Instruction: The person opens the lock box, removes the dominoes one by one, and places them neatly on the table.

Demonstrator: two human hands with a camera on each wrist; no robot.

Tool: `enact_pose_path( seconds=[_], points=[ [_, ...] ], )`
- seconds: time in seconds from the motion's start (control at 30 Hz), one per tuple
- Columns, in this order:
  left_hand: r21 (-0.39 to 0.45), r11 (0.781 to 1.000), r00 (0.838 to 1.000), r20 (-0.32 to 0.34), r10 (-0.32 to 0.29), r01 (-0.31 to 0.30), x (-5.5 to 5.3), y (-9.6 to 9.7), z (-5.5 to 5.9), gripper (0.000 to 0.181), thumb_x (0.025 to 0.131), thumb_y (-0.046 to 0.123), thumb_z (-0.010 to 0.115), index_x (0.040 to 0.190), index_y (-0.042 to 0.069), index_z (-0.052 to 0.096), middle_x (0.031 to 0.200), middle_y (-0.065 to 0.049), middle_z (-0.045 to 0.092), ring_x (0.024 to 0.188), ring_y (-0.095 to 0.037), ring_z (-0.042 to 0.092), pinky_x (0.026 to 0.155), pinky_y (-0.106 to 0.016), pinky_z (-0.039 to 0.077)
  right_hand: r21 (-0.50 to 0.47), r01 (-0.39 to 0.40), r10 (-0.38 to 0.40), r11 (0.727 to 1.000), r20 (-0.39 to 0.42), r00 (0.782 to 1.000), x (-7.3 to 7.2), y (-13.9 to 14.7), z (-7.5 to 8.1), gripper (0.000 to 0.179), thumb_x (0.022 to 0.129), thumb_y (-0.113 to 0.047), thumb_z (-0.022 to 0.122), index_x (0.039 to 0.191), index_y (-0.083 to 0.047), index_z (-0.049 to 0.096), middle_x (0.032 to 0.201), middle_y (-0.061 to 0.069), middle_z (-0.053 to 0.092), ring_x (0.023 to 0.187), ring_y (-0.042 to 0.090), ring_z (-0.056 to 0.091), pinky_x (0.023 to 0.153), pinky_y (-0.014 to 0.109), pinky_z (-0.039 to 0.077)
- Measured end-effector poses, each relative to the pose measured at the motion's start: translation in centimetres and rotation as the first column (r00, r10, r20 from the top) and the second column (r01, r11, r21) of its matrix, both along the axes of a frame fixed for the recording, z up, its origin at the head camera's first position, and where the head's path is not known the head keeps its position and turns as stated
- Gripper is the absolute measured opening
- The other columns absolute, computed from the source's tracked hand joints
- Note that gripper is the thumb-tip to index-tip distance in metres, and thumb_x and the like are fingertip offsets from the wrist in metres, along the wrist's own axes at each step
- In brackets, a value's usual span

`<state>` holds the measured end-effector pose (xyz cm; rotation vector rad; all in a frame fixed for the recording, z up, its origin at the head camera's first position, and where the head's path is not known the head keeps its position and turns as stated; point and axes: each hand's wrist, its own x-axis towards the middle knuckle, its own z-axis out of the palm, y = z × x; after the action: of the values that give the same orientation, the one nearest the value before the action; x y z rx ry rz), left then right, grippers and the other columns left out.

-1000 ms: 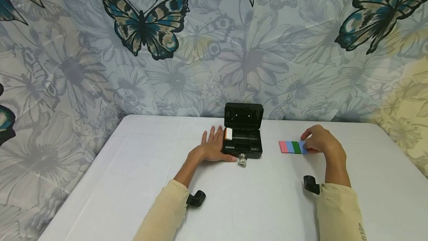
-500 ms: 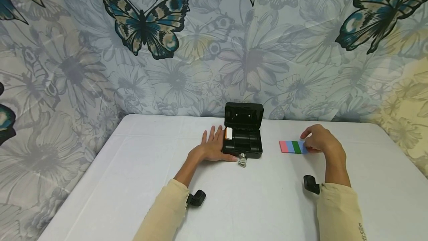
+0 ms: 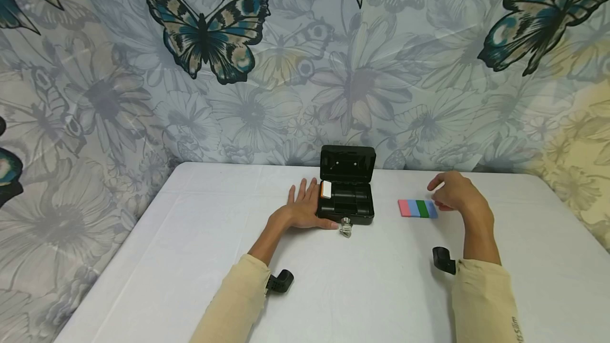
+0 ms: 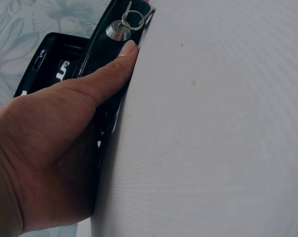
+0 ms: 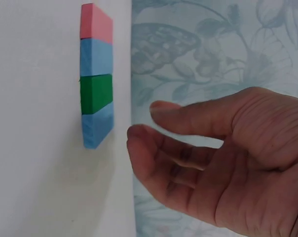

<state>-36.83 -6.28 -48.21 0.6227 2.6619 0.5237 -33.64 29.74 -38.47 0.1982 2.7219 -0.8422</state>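
Note:
A black cash box (image 3: 348, 164) stands on the table with its lid raised. A lock with a key and ring (image 3: 345, 228) projects from its front. My left hand (image 3: 301, 214) lies with straight fingers along the box's left side; in the left wrist view its thumb (image 4: 112, 76) reaches along the front, just short of the lock. To the right, a pink block (image 3: 404, 208), a blue block (image 3: 413, 208), a green block (image 3: 422, 208) and another blue block (image 5: 98, 126) sit side by side in a row. My right hand (image 3: 459, 193) hovers beside the last blue block, fingers loosely bent, holding nothing.
A small white and orange item (image 3: 326, 189) sits in the box's left part. The white table (image 3: 362, 290) meets a butterfly-patterned cloth backdrop (image 3: 286, 68) behind. Black wrist cameras (image 3: 281, 281) stick out from both sleeves.
My right hand has let go of the end blue block and risen slightly away from it. The left hand, the box and the row of blocks stay put.

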Motion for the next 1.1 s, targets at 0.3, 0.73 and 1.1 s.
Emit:
enact_pose_path(
  seconds=[0.3,0.73,1.1],
  points=[
    [0.012,1.000,1.000,0.001,-0.001,0.001,-0.1,0.0,-0.1,0.130,0.085,0.072,0.069,0.168,0.010,-0.011,0.178,-0.008,-0.015,0.163,-0.029,-0.024,0.131,-0.056,-0.015,-0.140,-0.085,0.075,0.986,-0.075,0.994,0.0,-1.0,0.7,0.035,0.097,0.000,0.061,0.126,0.019,0.057,0.109,0.032,0.070,0.080,0.017,0.071,0.073,0.031,0.064],
    [-0.001,1.000,1.000,0.005,0.001,-0.001,0.1,0.0,0.1,0.130,0.086,0.073,0.068,0.168,0.011,-0.012,0.178,-0.007,-0.016,0.163,-0.029,-0.024,0.131,-0.056,-0.014,-0.181,-0.141,0.121,0.973,-0.115,0.986,-0.2,-2.9,1.2,0.032,0.099,-0.003,0.062,0.124,0.017,0.059,0.104,0.026,0.072,0.078,0.015,0.070,0.074,0.030,0.063],
    [0.004,1.000,1.000,0.014,0.001,-0.001,0.3,0.0,0.4,0.130,0.086,0.071,0.068,0.168,0.010,-0.012,0.177,-0.007,-0.017,0.163,-0.029,-0.025,0.131,-0.056,-0.016,-0.231,-0.208,0.180,0.950,-0.138,0.974,-0.4,-5.8,1.3,0.029,0.101,-0.006,0.063,0.123,0.013,0.061,0.108,0.024,0.069,0.084,0.018,0.074,0.082,0.036,0.064]
  ],
)
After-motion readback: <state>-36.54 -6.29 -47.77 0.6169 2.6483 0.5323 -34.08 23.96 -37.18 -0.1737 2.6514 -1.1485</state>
